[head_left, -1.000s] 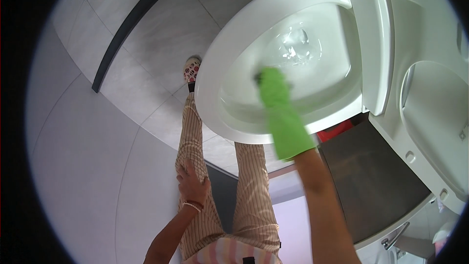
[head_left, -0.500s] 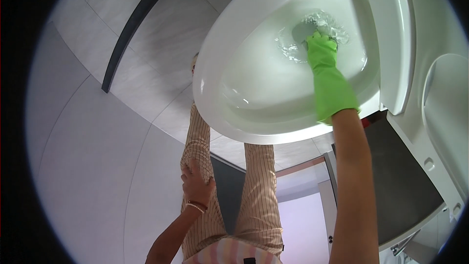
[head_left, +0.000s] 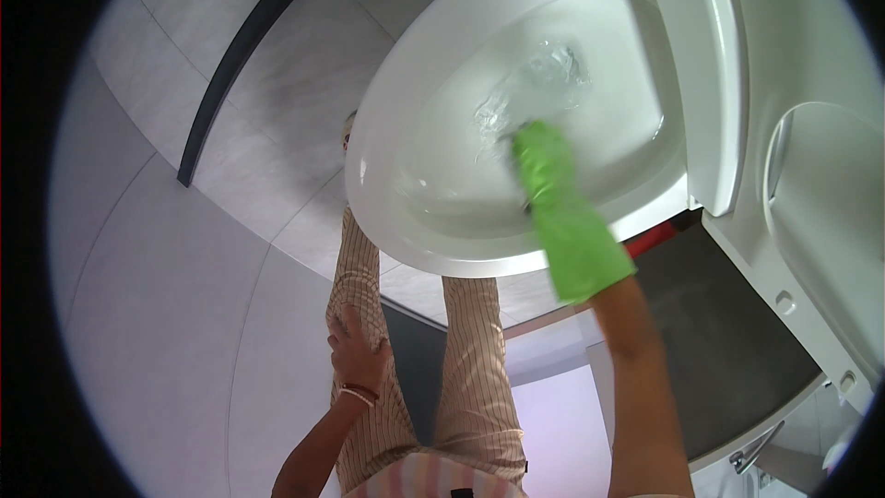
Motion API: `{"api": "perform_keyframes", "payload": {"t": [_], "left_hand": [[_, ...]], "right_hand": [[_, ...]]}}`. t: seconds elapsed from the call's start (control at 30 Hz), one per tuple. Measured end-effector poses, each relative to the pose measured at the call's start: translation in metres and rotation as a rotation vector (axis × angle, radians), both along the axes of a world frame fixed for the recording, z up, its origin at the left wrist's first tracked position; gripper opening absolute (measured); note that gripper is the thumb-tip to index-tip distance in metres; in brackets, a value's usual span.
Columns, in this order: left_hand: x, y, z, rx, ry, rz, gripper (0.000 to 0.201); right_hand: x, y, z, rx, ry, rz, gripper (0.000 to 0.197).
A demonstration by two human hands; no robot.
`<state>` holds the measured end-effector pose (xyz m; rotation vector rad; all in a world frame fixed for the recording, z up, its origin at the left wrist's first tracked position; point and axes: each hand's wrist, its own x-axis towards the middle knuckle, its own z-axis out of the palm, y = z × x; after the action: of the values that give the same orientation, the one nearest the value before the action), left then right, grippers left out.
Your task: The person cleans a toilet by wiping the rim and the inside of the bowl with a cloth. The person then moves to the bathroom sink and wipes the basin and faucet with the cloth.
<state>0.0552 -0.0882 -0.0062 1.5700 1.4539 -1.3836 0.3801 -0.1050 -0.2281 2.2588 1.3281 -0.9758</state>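
A green rubber glove covers my right hand, which is inside the white toilet bowl, just above the lower inner wall. The gloved fingers are curled, and a small grey bit shows at their edge; motion blur hides what it is. Beyond the fingers, water swirls and splashes in the bottom of the bowl. Bare and wearing bracelets, my left hand rests with its fingers spread over the knee of my striped trousers.
The raised toilet seat and lid stand on the right. Below them are a dark grey panel and a red object, partly hidden by the bowl. A dark curved strip crosses the grey tiled floor at left.
My right hand has drawn back from the water toward the near side of the bowl, moving left and down. The red object shows more now. My left hand stays on the knee.
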Motion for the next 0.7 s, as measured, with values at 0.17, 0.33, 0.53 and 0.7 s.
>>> {"api": "perform_keyframes", "payload": {"t": [0.17, 0.33, 0.53, 0.7], "left_hand": [[-0.003, -0.007, -0.003, 0.048, -0.022, 0.015, 0.09], [-0.002, -0.004, 0.003, 0.009, -0.008, 0.037, 0.091], [-0.004, 0.001, 0.002, 0.004, 0.011, 0.095, 0.09], [0.001, -0.001, -0.001, 0.047, -0.018, 0.079, 0.089]], "right_hand": [[0.101, 0.02, -0.019, 0.053, -0.288, 0.159, 0.012], [0.038, 0.001, 0.002, 0.206, -0.17, 0.052, 0.016], [-0.037, 0.001, 0.028, 0.127, 0.141, -0.117, 0.013], [0.057, 0.002, -0.011, 0.159, -0.201, 0.078, 0.012]]}}
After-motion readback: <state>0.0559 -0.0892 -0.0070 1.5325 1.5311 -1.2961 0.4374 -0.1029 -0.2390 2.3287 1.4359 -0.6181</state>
